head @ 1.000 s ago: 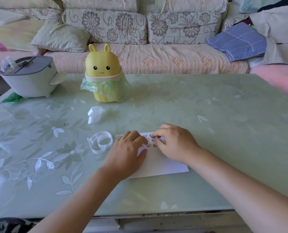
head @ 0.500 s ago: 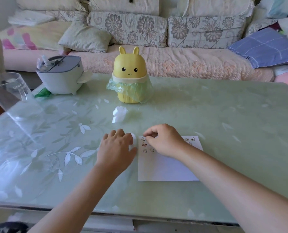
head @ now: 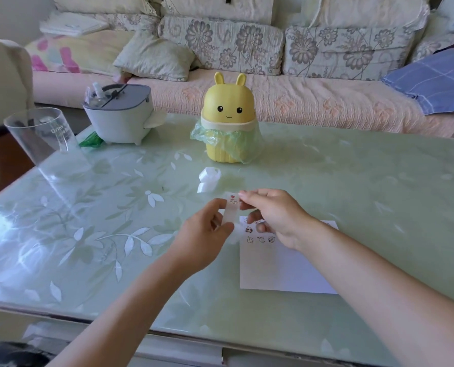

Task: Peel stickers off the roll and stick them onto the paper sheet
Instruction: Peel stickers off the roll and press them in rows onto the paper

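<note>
Above the paper (head: 278, 268), the left hand (head: 204, 234) pinches the sticker strip (head: 231, 211) low down. The right hand (head: 270, 215) pinches its top, by a sticker (head: 233, 200).

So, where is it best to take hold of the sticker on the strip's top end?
Probably pinch the sticker at its right edge, coming from the right hand; the left hand holds the sticker strip upright from below, leaving that end free.
</note>
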